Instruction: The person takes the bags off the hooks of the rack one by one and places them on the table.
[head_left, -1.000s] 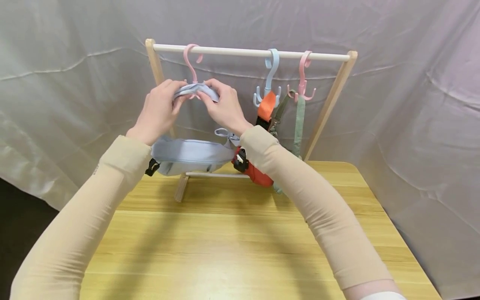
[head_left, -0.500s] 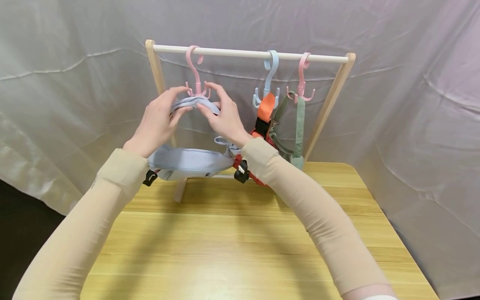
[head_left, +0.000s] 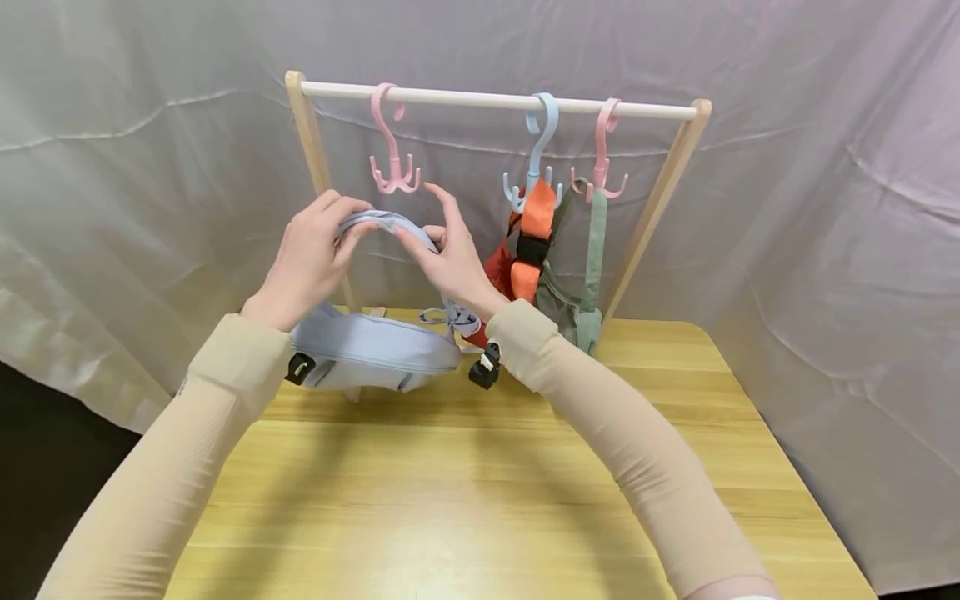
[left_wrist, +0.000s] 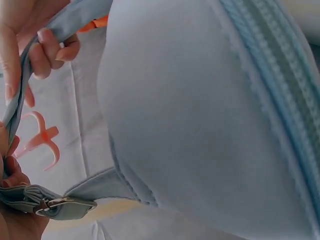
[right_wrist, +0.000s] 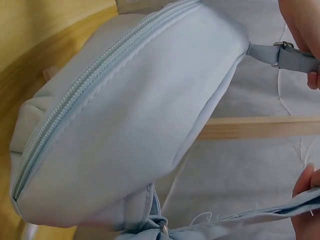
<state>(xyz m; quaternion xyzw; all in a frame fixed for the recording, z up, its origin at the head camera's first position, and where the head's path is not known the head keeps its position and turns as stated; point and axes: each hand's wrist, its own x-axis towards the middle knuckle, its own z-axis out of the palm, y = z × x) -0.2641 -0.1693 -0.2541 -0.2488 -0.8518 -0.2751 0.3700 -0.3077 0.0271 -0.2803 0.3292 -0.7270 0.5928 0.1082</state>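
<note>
A light blue zippered bag [head_left: 367,337] hangs low from its strap [head_left: 390,220], in front of the rack's left side. My left hand [head_left: 303,258] pinches the strap on the left. My right hand [head_left: 457,258] pinches it on the right, with the index finger pointing up. Just above the strap, a pink hook [head_left: 395,171] hangs from the bar with bare prongs, apart from the fabric. A metal strap buckle [left_wrist: 65,205] shows beside my left hand in the left wrist view. The bag [right_wrist: 120,115] fills much of the right wrist view.
A white bar [head_left: 480,101] on wooden posts carries the hooks. An orange strap [head_left: 537,208] hangs on a blue hook [head_left: 542,142]. A green strap [head_left: 596,250] hangs on another pink hook [head_left: 602,158]. The wooden table [head_left: 465,483] lies below, with grey curtain [head_left: 810,208] behind.
Both hands have come down with the strap, away from the left pink hook, whose prongs now show fully. The bag has sunk lower, toward the table.
</note>
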